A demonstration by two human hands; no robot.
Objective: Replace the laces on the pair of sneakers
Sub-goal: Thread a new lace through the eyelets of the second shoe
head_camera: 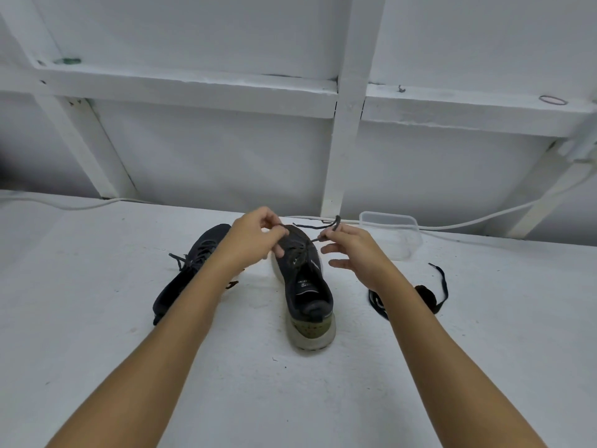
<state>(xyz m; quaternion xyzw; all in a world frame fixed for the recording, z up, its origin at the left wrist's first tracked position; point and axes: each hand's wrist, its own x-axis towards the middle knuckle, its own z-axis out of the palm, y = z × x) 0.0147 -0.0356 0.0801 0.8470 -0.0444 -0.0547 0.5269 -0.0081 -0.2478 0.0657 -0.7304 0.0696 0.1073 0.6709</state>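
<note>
White table (97, 318) – both hands pinch sneaker (305, 286) lace (318, 227)

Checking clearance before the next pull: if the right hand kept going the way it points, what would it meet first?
Probably the upright sneaker: the right hand, pinching the lace end, points left toward it. Depth is unclear.

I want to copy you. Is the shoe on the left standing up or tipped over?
Tipped over: the left sneaker lies on its side.

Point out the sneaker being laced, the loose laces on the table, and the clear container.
sneaker (307, 295), head view, on its heel collar.
loose laces (441, 279), head view, on the strand.
clear container (403, 234), head view, on its wall.
</note>
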